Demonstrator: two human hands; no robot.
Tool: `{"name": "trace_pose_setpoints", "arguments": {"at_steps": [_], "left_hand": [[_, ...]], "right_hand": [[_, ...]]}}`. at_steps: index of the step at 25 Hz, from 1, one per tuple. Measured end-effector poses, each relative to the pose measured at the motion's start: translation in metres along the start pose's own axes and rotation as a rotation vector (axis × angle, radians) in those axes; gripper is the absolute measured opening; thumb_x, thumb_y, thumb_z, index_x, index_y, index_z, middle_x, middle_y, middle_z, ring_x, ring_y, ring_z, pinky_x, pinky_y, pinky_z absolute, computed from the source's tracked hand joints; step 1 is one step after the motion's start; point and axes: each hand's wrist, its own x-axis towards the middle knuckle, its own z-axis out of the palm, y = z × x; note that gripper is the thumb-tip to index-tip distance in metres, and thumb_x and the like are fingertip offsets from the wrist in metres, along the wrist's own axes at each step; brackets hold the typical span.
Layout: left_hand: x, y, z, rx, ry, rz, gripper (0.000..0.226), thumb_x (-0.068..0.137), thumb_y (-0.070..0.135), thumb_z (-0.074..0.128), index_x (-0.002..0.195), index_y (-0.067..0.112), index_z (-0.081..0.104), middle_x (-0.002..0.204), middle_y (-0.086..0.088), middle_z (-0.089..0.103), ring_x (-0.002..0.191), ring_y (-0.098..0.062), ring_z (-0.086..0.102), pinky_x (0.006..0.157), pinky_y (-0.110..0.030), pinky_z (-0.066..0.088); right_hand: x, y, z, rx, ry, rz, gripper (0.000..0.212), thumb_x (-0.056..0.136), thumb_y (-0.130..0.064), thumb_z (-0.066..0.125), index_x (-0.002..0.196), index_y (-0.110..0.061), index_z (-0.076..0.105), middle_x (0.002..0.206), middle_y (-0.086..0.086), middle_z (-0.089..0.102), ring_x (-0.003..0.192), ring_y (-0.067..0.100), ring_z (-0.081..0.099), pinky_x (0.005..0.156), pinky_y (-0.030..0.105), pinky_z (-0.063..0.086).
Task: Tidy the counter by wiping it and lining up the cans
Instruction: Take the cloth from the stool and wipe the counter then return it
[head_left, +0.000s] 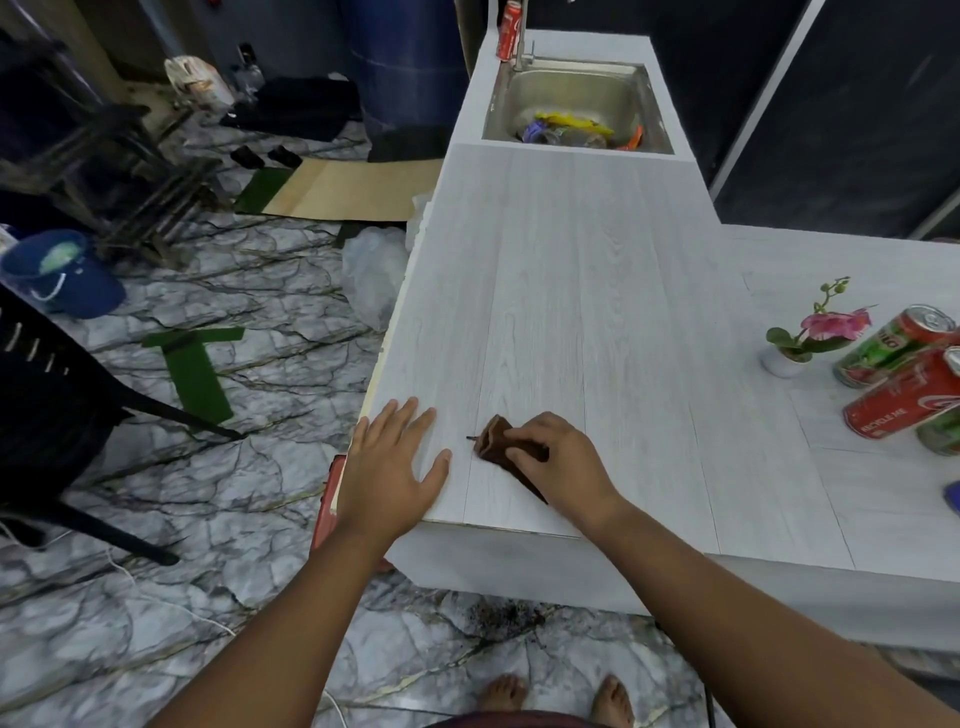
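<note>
Long white wood-grain counter (571, 291), L-shaped, running from the near edge to a steel sink at the far end. Small dark brown cloth (501, 441), crumpled and folded to a point, lying flat on the near end, partly covered. Red soda can (904, 397) tipped on its side near the right edge, touching a red-and-green can (891, 345) also lying down just behind it. Part of another green can (943, 434) cut off by the frame. Upright red can (509, 31) at the far end beside the sink.

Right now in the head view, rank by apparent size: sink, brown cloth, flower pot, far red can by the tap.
1. Sink
2. Brown cloth, partly under the right hand
3. Flower pot and far red can: too close to rank; the can is farther away.
</note>
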Motion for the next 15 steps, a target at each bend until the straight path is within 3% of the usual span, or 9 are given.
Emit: {"name": "trace_pose_setpoints", "arguments": {"at_steps": [6,9,12,15], "left_hand": [[0.000,0.002,-0.002,-0.001,0.000,0.005,0.063,0.104,0.061,0.050,0.159,0.031,0.050,0.172,0.005,0.038,0.164,-0.019,0.025,0.134,-0.051,0.016],[0.000,0.003,-0.003,-0.004,0.001,0.004,0.063,0.104,0.061,0.050,0.159,0.032,0.050,0.172,0.005,0.038,0.164,-0.019,0.025,0.134,-0.052,0.017],[0.000,0.003,-0.004,0.000,0.000,0.003,0.064,0.103,0.062,0.049,0.159,0.031,0.050,0.172,0.004,0.039,0.164,-0.019,0.025,0.134,-0.051,0.017],[0.000,0.005,-0.005,0.005,-0.006,-0.003,0.063,0.104,0.062,0.050,0.159,0.031,0.050,0.172,0.005,0.038,0.164,-0.019,0.024,0.134,-0.051,0.017]], "right_hand": [[-0.049,-0.007,0.011,-0.027,-0.082,-0.088,0.027,0.100,-0.019,0.076,0.126,-0.018,0.080,0.107,-0.005,0.069,0.101,0.010,0.065,0.094,0.020,0.052],[-0.072,-0.009,0.014,0.074,-0.128,-0.057,0.024,0.098,-0.018,0.078,0.121,-0.021,0.083,0.105,-0.008,0.071,0.099,0.005,0.068,0.091,0.018,0.052],[-0.060,-0.015,0.008,0.234,-0.015,0.063,0.019,0.095,-0.019,0.082,0.112,-0.028,0.084,0.102,-0.015,0.073,0.100,0.003,0.069,0.088,0.013,0.051],[-0.016,-0.012,-0.013,0.236,0.118,0.128,0.017,0.092,-0.024,0.084,0.108,-0.030,0.083,0.102,-0.018,0.075,0.097,-0.001,0.068,0.085,0.010,0.050]]}}
